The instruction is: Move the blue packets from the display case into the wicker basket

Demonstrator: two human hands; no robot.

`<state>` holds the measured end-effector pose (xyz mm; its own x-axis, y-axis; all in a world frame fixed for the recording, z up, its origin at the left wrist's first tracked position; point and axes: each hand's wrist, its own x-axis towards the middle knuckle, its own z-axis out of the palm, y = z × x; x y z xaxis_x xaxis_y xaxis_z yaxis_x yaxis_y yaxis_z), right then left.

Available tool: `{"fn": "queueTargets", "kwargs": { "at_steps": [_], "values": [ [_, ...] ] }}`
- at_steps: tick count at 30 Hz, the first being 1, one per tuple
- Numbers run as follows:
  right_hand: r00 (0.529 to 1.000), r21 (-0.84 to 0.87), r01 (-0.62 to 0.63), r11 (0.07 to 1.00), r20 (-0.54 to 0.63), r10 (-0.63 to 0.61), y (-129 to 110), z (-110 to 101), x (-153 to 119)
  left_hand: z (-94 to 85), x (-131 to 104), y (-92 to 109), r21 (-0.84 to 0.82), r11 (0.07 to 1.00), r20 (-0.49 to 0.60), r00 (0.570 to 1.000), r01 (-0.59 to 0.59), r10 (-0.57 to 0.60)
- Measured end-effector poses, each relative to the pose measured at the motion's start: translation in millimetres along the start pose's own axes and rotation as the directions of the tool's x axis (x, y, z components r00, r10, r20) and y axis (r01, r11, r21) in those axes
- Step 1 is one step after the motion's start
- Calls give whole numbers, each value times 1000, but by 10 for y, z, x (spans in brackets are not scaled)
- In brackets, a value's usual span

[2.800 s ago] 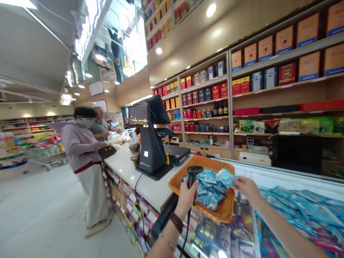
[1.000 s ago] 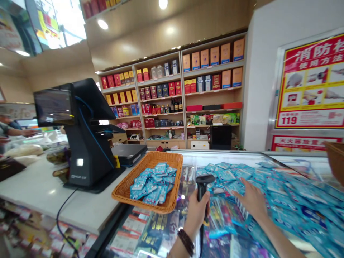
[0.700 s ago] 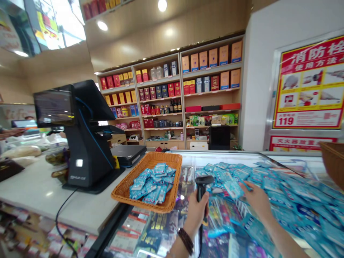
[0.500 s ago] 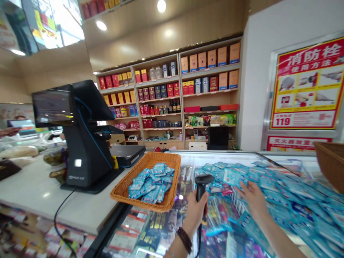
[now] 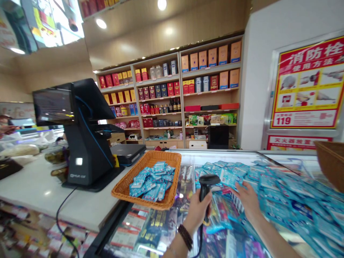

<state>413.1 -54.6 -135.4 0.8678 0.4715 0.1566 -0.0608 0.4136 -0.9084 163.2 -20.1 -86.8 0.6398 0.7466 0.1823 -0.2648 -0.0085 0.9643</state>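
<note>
Firstly, found the left hand closed firmly round the near-upright handle of a black scanner, above the glass-topped case and just beside an orange wicker basket. Found the right hand part open, fingers bent and spread, low over the blue packets on the case. Saw nothing clearly gripped there; could not confirm contact with any packet. Located the packets in two places: spread widely across the case, and heaped as a smaller pile inside the basket.

Judged the packets light, soft and limp, with a glossy, probably slippery film. Rated them unlikely to shatter, but liable to slide over one another. Recommended a pinch at a flat edge or corner rather than a squeeze at the middle. Judged the scanner stiff, fairly light and vulnerable to a drop, with some drag from the cable; considered the handle the proper hold.

Counted one scanner, one screen terminal, one flat black unit beside the terminal, and two baskets, including a brown basket at the right edge of view. Counted on the wall shelves six orange boxes in the top row, two more one row below, and three long flat boxes. Could not count the packets, owing to overlap; noted far more on the case than in the basket.
</note>
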Motion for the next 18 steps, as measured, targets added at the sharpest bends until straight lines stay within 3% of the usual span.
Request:
{"fn": "queueTargets", "kwargs": {
  "at_steps": [11,18],
  "values": [
    [1000,-14,6,1000,0,-6,-27,-7,-2,-7,-6,-6,29,1000,28,1000,9,-9],
    [999,-20,-21,1000,-41,20,-168,54,-77,-8,21,23,-30,999,-46,999,-25,23]
  ]
}}
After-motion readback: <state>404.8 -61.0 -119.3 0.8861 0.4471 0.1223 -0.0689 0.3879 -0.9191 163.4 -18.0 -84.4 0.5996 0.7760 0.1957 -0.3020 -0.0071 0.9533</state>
